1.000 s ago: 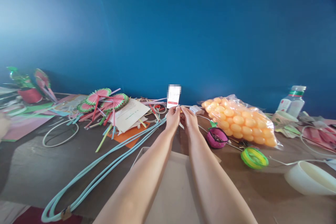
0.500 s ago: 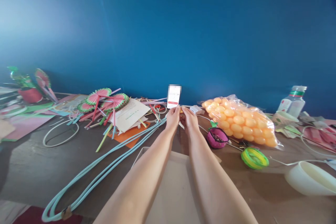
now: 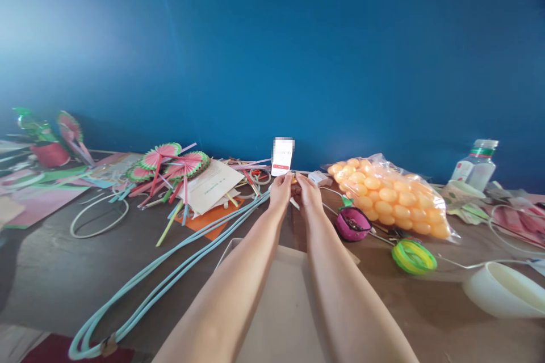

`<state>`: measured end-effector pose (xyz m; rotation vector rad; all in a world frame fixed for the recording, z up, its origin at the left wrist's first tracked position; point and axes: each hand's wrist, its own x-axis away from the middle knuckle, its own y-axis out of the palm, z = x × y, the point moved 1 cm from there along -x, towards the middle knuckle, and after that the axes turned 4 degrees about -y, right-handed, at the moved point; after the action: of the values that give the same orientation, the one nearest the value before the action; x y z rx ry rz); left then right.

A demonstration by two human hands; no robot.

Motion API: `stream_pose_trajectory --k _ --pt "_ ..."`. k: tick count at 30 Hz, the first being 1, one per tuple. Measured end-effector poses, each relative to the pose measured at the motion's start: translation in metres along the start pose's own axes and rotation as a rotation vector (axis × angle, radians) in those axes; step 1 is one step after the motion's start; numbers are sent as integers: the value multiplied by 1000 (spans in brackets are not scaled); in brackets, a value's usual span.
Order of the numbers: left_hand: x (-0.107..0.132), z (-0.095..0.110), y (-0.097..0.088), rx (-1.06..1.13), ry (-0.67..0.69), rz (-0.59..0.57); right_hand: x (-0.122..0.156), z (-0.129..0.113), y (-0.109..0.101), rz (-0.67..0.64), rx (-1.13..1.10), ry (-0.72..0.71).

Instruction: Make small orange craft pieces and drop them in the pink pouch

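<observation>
Directly on the dark table [image 3: 51, 283]: blue tubes [image 3: 76, 347] and an orange sheet [image 3: 215, 232] at left — a tray [image 3: 281, 306] in the middle — a bag [image 3: 392, 198], purple pot [image 3: 351, 229] and green coil [image 3: 414, 257] at right.

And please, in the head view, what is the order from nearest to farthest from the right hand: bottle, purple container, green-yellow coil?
From the right hand:
1. Purple container, just to its right.
2. Green-yellow coil, farther right, lower in the picture.
3. Bottle, far right, before the blue wall.
</observation>
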<state>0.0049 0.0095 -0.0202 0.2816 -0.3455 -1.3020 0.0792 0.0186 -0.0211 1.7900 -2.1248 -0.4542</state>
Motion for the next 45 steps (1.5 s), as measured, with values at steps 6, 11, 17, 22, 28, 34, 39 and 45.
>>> stream_pose_trajectory --k 6,11,17,22,28,34,39,45 --pt "0 1 -1 -2 -8 52 0 1 0 6 20 -2" --pt "-4 -3 -3 -31 -19 100 2 1 1 57 47 -11" --pt "-4 -2 -3 -49 -14 119 7 -1 4 53 49 -8" --pt "-1 1 -2 -6 -53 137 9 -2 4 41 57 -24" --pt "-2 0 -3 27 -63 146 11 -2 4 49 99 -35" --pt "0 3 -2 50 -92 169 13 -4 5 49 120 -15" --pt "3 7 -1 37 -110 177 11 -1 4 46 131 -2" --pt "2 5 -1 72 -111 176 10 0 3 24 136 -15"
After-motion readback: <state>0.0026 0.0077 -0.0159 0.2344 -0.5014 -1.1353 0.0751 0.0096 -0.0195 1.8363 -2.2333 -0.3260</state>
